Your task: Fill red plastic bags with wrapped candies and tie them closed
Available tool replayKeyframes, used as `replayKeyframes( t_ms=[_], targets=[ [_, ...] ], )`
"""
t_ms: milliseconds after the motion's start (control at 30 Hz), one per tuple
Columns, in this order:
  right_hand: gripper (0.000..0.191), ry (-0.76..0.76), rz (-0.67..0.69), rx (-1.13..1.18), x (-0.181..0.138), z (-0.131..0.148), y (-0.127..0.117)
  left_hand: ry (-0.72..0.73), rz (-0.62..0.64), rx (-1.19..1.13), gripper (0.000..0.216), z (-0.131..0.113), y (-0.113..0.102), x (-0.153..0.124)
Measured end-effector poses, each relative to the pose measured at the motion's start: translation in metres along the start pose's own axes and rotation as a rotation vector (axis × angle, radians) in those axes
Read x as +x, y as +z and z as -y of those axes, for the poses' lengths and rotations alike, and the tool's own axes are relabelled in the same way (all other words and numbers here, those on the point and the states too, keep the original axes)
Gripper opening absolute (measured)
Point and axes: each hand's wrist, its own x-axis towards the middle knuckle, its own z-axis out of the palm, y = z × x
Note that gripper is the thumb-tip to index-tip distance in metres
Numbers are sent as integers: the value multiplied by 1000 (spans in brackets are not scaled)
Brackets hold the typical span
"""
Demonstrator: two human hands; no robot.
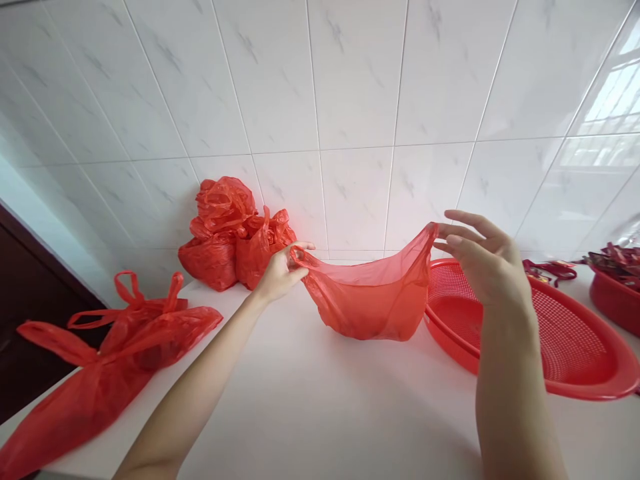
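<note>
A thin red plastic bag point(370, 303) is stretched sideways between my two hands, its mouth spread and its bottom hanging low over the white table. My left hand point(283, 272) is closed on the bag's left upper corner, thumb and fingers pinching the film. At the opposite corner my right hand point(483, 257) grips the plastic between thumb and fingertips, the index finger stretched out above. Whatever the bag may contain cannot be made out. Behind my right wrist stands a red perforated plastic basket point(575, 333), partly hidden by the forearm.
Several filled red bags point(215, 247) are piled against the tiled wall point(355, 80). More red bags point(115, 367) with looped handles lie at the table's left edge. A red bowl point(617, 300) of small dark packets stands far right, with loose packets point(550, 270) behind the basket.
</note>
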Motion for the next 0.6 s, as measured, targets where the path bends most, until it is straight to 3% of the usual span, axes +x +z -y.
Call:
replayKeyframes(
  t_ms=[100, 233, 433, 533, 600],
  targets=[
    [29, -46, -75, 41, 1, -2, -6, -54, -6, 43, 37, 2, -5, 7],
    [26, -50, 0, -14, 0, 0, -14, -95, 25, 72, 20, 4, -1, 9],
    [50, 92, 397, -283, -5, 8, -10, -107, 9, 88, 17, 2, 4, 13],
    [72, 193, 605, -506, -9, 8, 5, -132, -3, 95, 13, 3, 4, 16],
    [73, 231, 793, -629, -13, 7, 20, -151, -23, 97, 12, 4, 4, 18]
  ],
)
